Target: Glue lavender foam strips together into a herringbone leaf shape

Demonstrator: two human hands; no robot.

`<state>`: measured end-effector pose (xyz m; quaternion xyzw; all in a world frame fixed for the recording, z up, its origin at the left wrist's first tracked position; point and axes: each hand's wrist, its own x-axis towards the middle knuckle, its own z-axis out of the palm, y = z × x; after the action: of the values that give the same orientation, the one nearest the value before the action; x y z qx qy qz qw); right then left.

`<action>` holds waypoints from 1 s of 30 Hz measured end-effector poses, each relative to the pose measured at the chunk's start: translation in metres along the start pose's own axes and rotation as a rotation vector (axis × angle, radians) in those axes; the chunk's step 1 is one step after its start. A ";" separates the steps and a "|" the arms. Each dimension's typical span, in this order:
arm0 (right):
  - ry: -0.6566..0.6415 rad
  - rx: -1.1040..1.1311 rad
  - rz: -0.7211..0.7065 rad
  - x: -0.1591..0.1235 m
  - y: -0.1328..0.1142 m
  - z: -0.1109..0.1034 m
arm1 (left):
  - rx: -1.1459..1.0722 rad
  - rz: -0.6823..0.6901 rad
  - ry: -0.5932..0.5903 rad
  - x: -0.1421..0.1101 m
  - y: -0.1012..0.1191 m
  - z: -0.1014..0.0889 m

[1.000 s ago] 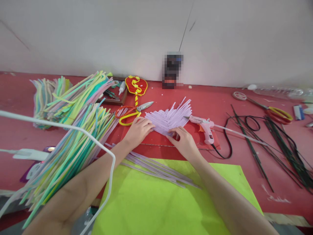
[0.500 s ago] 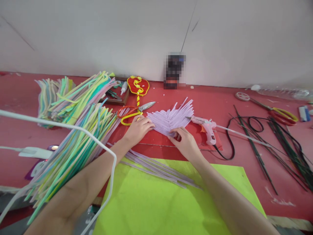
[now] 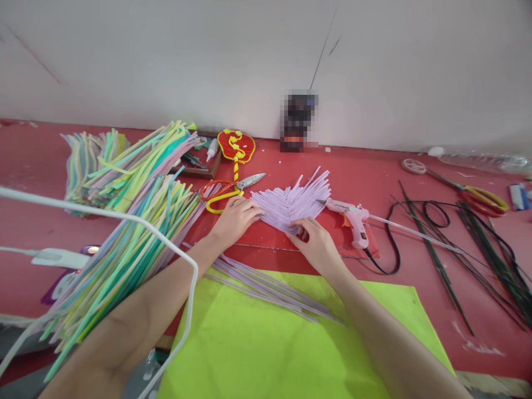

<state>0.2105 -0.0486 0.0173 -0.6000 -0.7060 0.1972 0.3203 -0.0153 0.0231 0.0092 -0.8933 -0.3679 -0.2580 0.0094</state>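
Observation:
A fan-shaped piece of lilac pipe cleaners (image 3: 287, 204), set in a herringbone pattern, lies flat in front of me. My left hand (image 3: 238, 219) rests at its left edge with the fingers stretched over it; the thumb is hidden. At the lower tip, my right hand (image 3: 312, 238) has thumb and forefinger curled together on the lilac piece. A pink glue gun (image 3: 353, 221) lies right of the piece, its nozzle touching or overlapping the right edge. Scissors (image 3: 224, 194) with red and yellow handles lie just beyond my left hand. Loose lilac pipe cleaners (image 3: 270, 288) lie nearer me.
Bundles of coloured pipe cleaners (image 3: 141, 244) cover the left side, crossed by a white cable (image 3: 166, 238). A yellow-green sheet (image 3: 291, 343) lies in front. Dark green stems (image 3: 436, 271), a second pair of scissors (image 3: 482, 198) and a plastic bottle (image 3: 486, 159) are at right.
Both hands keep nearly the same place on the lilac piece. The whole view has shifted very slightly.

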 end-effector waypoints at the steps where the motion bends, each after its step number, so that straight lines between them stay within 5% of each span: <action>1: 0.000 -0.002 0.000 0.000 0.000 0.000 | 0.000 0.003 0.005 0.000 0.000 0.000; 20: 0.005 -0.012 -0.006 0.000 -0.001 -0.001 | -0.009 -0.004 -0.008 0.000 0.000 0.001; 30: -0.004 -0.001 0.007 -0.001 -0.001 -0.001 | 0.021 -0.230 0.046 -0.006 -0.024 -0.013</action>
<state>0.2106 -0.0495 0.0186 -0.6021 -0.7047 0.1994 0.3179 -0.0402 0.0338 0.0139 -0.8388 -0.4703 -0.2741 -0.0026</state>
